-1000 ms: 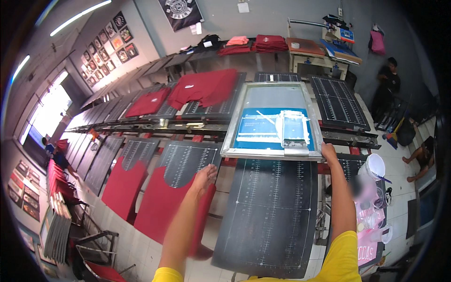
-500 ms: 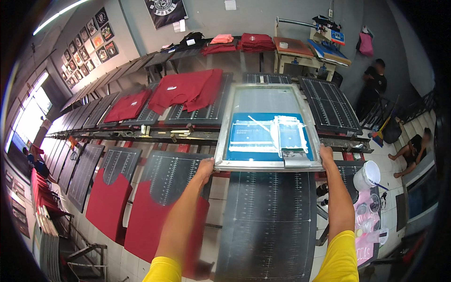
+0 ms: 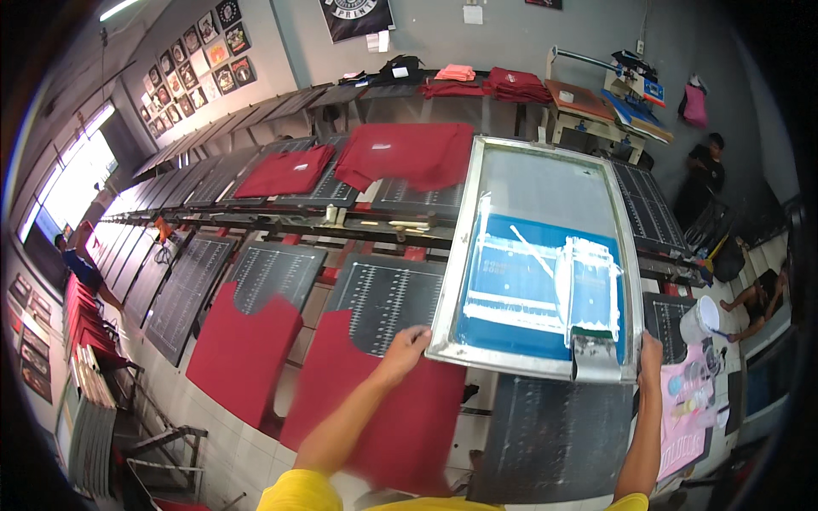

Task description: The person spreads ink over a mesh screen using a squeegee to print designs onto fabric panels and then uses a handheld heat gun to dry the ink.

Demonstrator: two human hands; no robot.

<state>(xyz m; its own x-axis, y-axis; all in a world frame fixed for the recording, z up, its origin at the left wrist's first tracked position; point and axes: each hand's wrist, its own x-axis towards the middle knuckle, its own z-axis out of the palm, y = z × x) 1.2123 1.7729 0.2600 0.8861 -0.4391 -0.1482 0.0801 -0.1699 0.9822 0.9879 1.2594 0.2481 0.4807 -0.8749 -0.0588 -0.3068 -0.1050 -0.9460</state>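
I see the framed screen (image 3: 545, 255) out front at one o'clock, the left hand (image 3: 404, 353) clamped on its seven o'clock corner, the right hand (image 3: 650, 356) on its five o'clock, probably so both sides are evenly supported.

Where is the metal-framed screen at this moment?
In the head view, the metal-framed screen is right of centre, between the left hand and the right hand; a dark board shows below its near edge.
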